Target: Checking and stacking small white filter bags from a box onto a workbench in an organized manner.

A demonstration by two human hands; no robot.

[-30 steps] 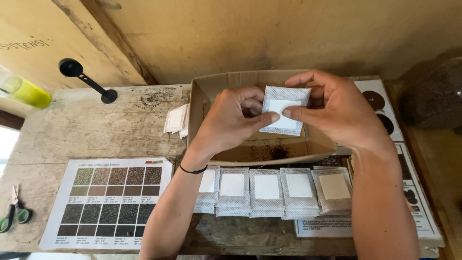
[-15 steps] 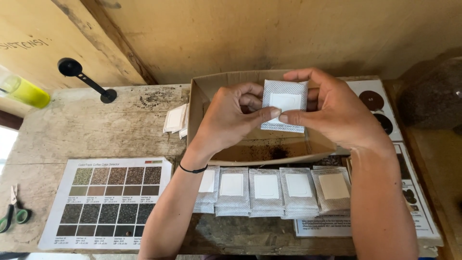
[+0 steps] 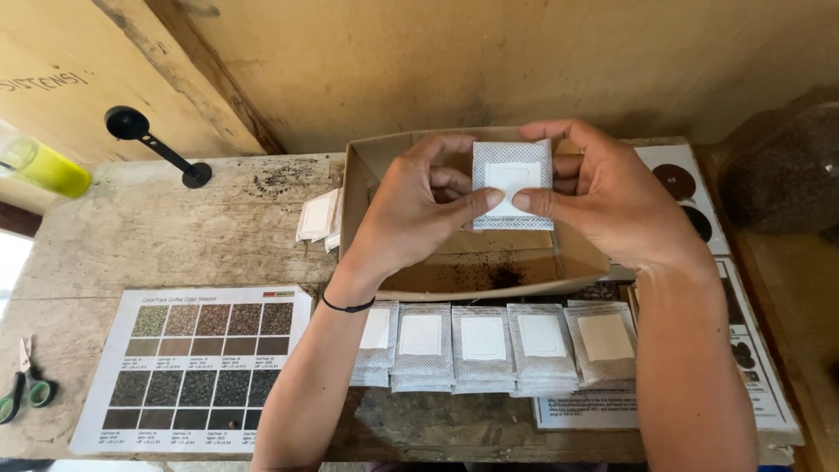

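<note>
Here, in the head view, both hands hold one small white filter sachet [image 3: 513,184] upright above an open cardboard box [image 3: 367,175]. The left hand [image 3: 418,210] pinches its left edge, thumb pressed on the front near the lower corner; the right hand [image 3: 603,197] grips the right edge, thumb on the front and fingers curled behind. The sachet has a dotted border and a plain white panel in the middle. Dark grounds lie scattered on the floor of the box under it. Just in front of the box, a row of similar sachets [image 3: 489,345] lies flat along the worn wooden counter [image 3: 175,236], stacked in overlapping piles. A few loose white sachets [image 3: 319,216] lean beside the box's left wall. Further left lie a printed colour chart [image 3: 197,367] of brown swatches, green-handled scissors [image 3: 22,393] near the edge, a black scoop [image 3: 153,144] and a yellow-green bottle [image 3: 48,166]. A black band [image 3: 348,306] circles the left wrist.
</note>
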